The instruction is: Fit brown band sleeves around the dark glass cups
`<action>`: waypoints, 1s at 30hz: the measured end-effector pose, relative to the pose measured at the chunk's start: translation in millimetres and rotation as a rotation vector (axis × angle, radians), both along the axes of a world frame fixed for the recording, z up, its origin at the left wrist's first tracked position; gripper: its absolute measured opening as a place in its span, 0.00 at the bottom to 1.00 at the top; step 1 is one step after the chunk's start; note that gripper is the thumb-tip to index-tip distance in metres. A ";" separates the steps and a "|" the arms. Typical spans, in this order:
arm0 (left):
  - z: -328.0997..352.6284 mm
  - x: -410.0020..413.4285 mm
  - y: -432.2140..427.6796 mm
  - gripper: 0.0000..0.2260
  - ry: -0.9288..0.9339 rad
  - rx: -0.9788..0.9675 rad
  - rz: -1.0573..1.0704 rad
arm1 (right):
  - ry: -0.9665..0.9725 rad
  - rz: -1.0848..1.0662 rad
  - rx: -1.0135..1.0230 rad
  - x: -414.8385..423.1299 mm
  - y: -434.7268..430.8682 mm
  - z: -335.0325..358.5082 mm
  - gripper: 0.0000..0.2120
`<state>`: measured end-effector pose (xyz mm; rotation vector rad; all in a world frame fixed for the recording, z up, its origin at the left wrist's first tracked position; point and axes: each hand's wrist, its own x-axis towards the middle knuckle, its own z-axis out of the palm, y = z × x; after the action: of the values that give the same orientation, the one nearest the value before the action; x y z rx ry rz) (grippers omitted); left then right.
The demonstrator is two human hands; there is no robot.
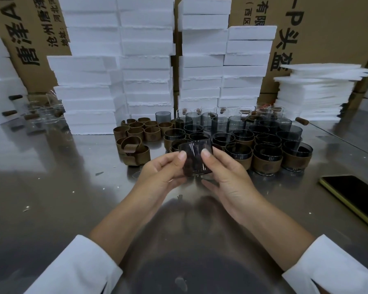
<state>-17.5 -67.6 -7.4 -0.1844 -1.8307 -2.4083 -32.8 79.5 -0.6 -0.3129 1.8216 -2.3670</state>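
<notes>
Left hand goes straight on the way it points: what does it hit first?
Likely the cluster of dark glass cups in brown band sleeves just behind the dark glass cup that the left hand grips; depth unclear.

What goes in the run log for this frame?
left hand: holds dark glass cup | right hand: holds same cup | brown sleeves: loose on table

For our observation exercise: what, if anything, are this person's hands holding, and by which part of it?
One dark smoked-glass cup, gripped by its side wall between the left hand and right hand, both thumbs pressing its near face.
</notes>
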 end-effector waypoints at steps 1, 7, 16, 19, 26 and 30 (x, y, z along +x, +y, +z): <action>-1.2 0.1 1.4 0.22 -0.004 -0.024 0.003 | 0.001 -0.013 0.003 0.0 -0.7 -1.1 0.30; -3.8 -1.8 2.1 0.26 -0.023 -0.030 0.037 | -0.007 -0.008 -0.002 -0.4 -1.8 -2.6 0.32; -1.1 -1.8 -4.0 0.28 -0.052 0.118 -0.171 | -0.059 0.046 -0.122 -5.0 5.2 2.7 0.15; -0.3 -0.9 -3.7 0.23 -0.062 0.153 -0.197 | -0.046 0.043 -0.125 -4.2 5.3 2.1 0.12; 4.4 -0.2 -1.5 0.24 -0.098 0.221 -0.125 | 0.159 0.094 0.022 -1.2 1.6 1.3 0.19; 8.6 1.7 -3.0 0.25 -0.187 0.170 -0.138 | 0.194 0.060 0.109 -1.6 1.5 -4.3 0.26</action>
<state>-15.8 -70.6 1.3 -0.0750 -1.7227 -2.7466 -34.5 81.0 -4.9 -0.5937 1.9840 -2.2567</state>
